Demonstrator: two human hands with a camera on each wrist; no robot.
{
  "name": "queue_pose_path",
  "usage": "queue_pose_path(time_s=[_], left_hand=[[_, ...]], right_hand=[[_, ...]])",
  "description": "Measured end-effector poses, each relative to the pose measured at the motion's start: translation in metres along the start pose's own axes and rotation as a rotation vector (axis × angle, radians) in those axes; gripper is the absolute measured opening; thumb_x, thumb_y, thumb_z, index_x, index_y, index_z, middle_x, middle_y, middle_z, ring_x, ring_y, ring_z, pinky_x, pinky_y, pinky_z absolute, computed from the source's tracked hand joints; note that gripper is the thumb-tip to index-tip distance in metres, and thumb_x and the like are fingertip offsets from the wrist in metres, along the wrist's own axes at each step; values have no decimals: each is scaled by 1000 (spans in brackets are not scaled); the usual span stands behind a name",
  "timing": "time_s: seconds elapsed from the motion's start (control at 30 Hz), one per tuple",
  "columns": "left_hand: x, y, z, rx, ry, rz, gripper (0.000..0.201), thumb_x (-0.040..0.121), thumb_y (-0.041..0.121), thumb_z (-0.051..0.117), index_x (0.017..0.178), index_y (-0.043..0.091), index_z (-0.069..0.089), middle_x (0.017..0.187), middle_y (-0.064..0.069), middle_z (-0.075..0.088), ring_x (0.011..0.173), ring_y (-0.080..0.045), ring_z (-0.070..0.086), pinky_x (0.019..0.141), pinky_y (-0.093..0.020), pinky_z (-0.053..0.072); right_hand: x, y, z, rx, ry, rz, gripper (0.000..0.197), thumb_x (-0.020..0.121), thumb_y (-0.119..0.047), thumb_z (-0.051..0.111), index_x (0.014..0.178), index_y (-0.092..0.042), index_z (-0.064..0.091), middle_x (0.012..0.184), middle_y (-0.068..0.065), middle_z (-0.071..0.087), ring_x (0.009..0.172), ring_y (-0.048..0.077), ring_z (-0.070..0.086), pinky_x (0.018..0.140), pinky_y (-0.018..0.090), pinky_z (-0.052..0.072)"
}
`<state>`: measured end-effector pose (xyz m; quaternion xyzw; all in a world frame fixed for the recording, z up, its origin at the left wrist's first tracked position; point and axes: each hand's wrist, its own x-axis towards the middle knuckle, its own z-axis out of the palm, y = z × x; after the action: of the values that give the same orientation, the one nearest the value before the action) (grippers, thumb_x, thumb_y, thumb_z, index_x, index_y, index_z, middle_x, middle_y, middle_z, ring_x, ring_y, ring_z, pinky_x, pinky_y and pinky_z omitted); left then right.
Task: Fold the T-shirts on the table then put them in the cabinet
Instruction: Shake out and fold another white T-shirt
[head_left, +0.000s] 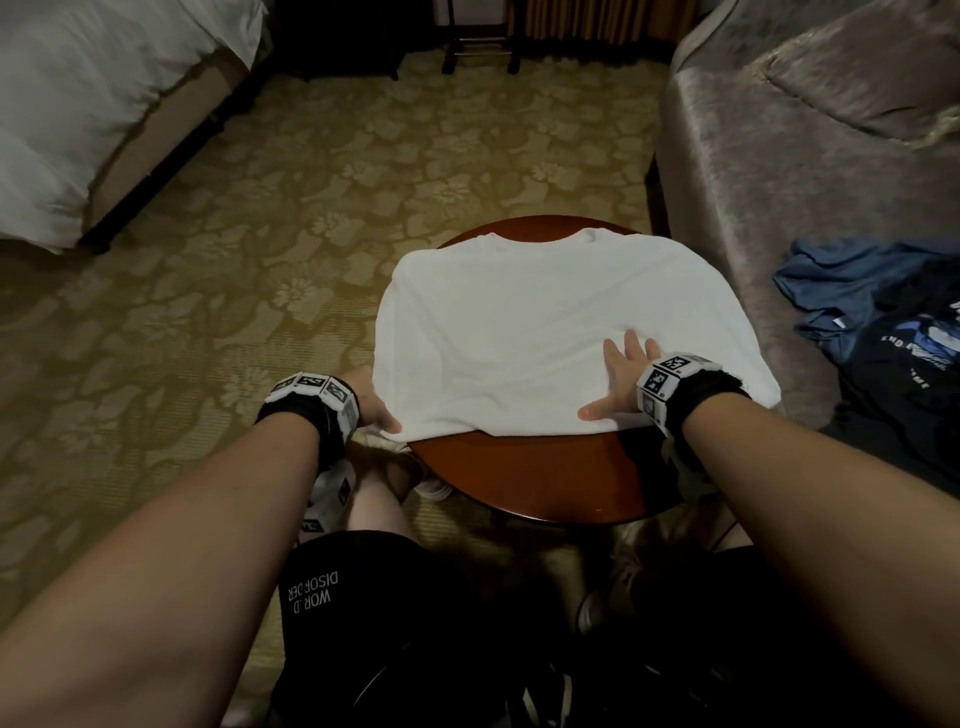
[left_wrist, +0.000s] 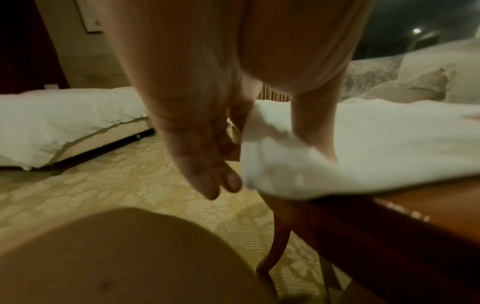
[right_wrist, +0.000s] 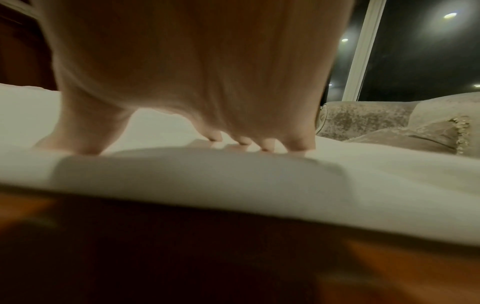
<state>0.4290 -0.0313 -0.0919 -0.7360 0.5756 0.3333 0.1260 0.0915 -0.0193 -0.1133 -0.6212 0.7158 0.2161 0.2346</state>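
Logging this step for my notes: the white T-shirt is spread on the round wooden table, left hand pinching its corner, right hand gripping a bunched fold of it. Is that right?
Not quite. The right hand is not gripping a fold; it lies flat with spread fingers pressing the white T-shirt, as the head view shows. The rest stands: the shirt lies on the round wooden table and the left hand pinches its corner.

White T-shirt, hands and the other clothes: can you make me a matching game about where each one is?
Things:
1. white T-shirt
2. left hand
3. right hand
4. blue T-shirt

Places or states:
A. crumpled on the sofa
B. pressing flat on the white cloth
C. spread over the round table
D. pinching the shirt's near left corner

Pairs: 1-C, 2-D, 3-B, 4-A
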Motion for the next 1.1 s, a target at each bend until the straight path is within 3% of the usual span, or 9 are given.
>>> queue_pose_path(time_s=[0.07, 0.13, 0.2, 0.3, 0.5, 0.77, 0.87, 0.97, 1.1], left_hand=[[2, 2, -1, -95, 25, -5, 96, 69, 7, 80, 146, 9, 23, 137, -16, 46, 118, -37, 50, 90, -42, 49], [2, 4, -2, -242, 69, 14, 88, 76, 3, 70, 147, 11, 19, 137, -15, 44, 116, -34, 49, 84, -38, 45], [4, 8, -2, -383, 113, -5, 82, 80, 17, 68, 147, 13, 22, 138, -13, 44, 116, -31, 47, 84, -37, 42], [10, 13, 3, -456, 127, -84, 101, 78, 49, 72, 150, 10, 14, 150, -14, 34, 132, -35, 40, 102, -46, 38], [17, 17, 10, -441, 164, -100, 99, 71, 37, 82, 143, 3, 24, 144, -16, 41, 129, -34, 44, 101, -43, 39], [25, 11, -6, -375, 140, -69, 72, 76, 27, 79, 133, 9, 38, 136, -11, 46, 120, -30, 48, 97, -40, 42], [28, 6, -13, -380, 141, -98, 74, 76, 18, 79, 135, 7, 37, 137, -14, 45, 122, -33, 47, 101, -43, 42], [26, 5, -17, -413, 156, -133, 88, 73, 24, 79, 142, 6, 26, 138, -17, 44, 123, -37, 47, 98, -47, 44], [26, 18, -23, -457, 187, -155, 110, 66, 40, 83, 147, 6, 16, 146, -19, 37, 127, -41, 43, 100, -53, 43]], right_hand=[[-1, -5, -7, 25, -22, 8, 129, 61, -70, 72, 152, -22, -7, 158, 11, -18, 145, 38, -9, 114, 59, 12], [0, -15, -11, 68, -8, -12, 129, 61, -73, 69, 152, -21, -6, 158, 13, -17, 144, 41, -9, 114, 60, 12], [2, -31, -9, 81, 39, -72, 125, 64, -81, 58, 152, -20, -8, 157, 14, -18, 143, 43, -11, 114, 61, 11], [3, -61, -1, 69, 81, -163, 114, 68, -85, 46, 151, -27, -7, 158, 8, -20, 144, 39, -13, 111, 66, 9], [1, -109, 2, 21, 81, -298, 93, 81, -79, 34, 151, -33, -6, 158, 1, -22, 145, 31, -16, 111, 63, 2], [-1, -133, 8, -92, 45, -252, 101, 80, -79, 37, 150, -29, -16, 155, 3, -30, 142, 35, -24, 111, 65, -3], [-5, -147, 6, -103, 20, -245, 103, 80, -78, 40, 150, -28, -16, 155, 5, -30, 142, 37, -23, 111, 65, 0], [-5, -152, -3, -78, -15, -268, 102, 78, -78, 41, 151, -28, -8, 157, 7, -22, 143, 41, -16, 114, 61, 5], [5, -130, -18, -15, 33, -251, 89, 81, -72, 46, 150, -24, 14, 156, 14, 5, 141, 42, 9, 111, 59, 20]])
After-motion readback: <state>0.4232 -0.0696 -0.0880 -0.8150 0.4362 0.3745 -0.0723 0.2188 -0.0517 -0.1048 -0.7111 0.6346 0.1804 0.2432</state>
